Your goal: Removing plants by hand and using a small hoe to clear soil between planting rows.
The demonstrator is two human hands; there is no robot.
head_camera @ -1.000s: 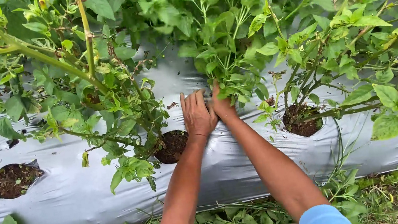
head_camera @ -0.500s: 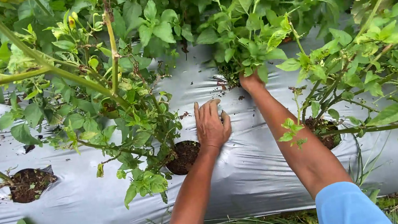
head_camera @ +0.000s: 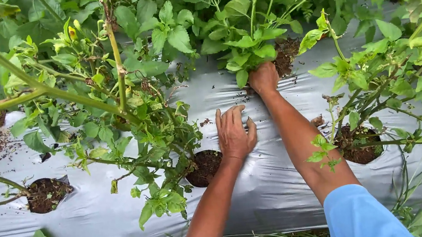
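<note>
1. My right hand (head_camera: 263, 78) is clenched around a leafy weed clump (head_camera: 251, 49), its soil-caked roots lifted just above the sheet.
2. My left hand (head_camera: 234, 133) lies flat, fingers spread, on the silver plastic mulch (head_camera: 100, 223).
3. Outdoor bed: planting holes (head_camera: 205, 166) with dark soil, green plants all around.

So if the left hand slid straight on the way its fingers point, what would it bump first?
Probably the weed clump gripped by the right hand; before that, only bare silver plastic. Depth is hard to judge.
</note>
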